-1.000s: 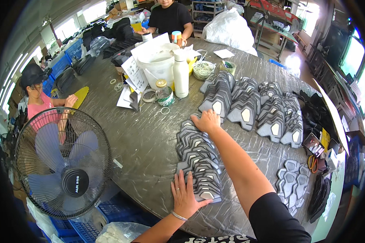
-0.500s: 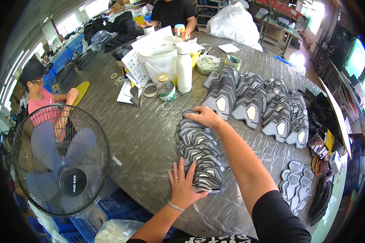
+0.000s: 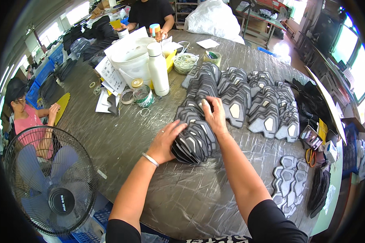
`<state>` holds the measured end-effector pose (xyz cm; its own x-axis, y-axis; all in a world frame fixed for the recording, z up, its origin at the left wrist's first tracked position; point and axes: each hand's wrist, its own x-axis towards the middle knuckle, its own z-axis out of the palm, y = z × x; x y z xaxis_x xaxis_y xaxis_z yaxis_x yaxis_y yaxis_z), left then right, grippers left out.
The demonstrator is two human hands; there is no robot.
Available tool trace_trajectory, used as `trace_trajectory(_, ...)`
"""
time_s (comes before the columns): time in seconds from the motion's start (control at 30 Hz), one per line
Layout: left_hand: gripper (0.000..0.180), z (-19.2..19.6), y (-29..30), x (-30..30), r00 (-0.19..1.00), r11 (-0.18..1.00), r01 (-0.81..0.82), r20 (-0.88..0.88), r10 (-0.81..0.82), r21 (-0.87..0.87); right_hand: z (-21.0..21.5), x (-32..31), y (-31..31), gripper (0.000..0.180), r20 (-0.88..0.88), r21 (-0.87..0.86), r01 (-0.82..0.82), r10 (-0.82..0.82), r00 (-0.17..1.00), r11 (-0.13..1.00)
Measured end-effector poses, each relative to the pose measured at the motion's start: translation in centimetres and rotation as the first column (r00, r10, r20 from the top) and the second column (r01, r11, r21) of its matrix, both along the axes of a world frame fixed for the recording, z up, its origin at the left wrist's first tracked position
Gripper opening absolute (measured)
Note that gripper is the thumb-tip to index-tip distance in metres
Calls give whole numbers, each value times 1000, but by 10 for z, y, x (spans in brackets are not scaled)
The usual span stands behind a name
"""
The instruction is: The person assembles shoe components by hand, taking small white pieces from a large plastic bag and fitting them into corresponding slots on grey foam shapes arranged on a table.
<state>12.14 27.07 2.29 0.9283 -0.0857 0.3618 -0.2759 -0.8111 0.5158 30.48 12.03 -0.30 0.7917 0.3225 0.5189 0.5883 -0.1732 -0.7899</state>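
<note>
A fanned row of grey and black shaped shoe pieces lies on the foil-covered table in front of me. My left hand presses against the near left end of the row, fingers spread. My right hand rests on top of the row's far end, fingers bent over the pieces. Both hands squeeze the row together between them. Behind it lie several more overlapping rows of the same pieces.
A white bottle, a white bucket, a glass jar, papers and rubber bands stand at the back left. A floor fan is at the near left. One person sits at the left, another at the far side. Flat grey pieces lie at the right.
The row of pieces was spread long toward me; my left hand has moved up from its near end and my right hand closed in, gathering the row into a shorter, tighter stack.
</note>
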Motion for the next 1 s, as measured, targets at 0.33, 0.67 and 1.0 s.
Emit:
trace_trajectory(0.33, 133, 19, -11, -15, 928, 978, -68, -347, 134, 196, -27, -72, -55, 65, -390, 107, -133, 165, 906, 985)
trace_trajectory(0.67, 150, 15, 11, 16, 893, 996, 24, -449, 17, 85, -14, -141, -18, 75, -246, -189, -25, -23, 969, 982)
trace_trajectory(1.0, 149, 22, 23, -3, 882, 989, 85, -471, -17, 124, -15, -149, -46, 87, -213, -61, 21, -34, 976, 998)
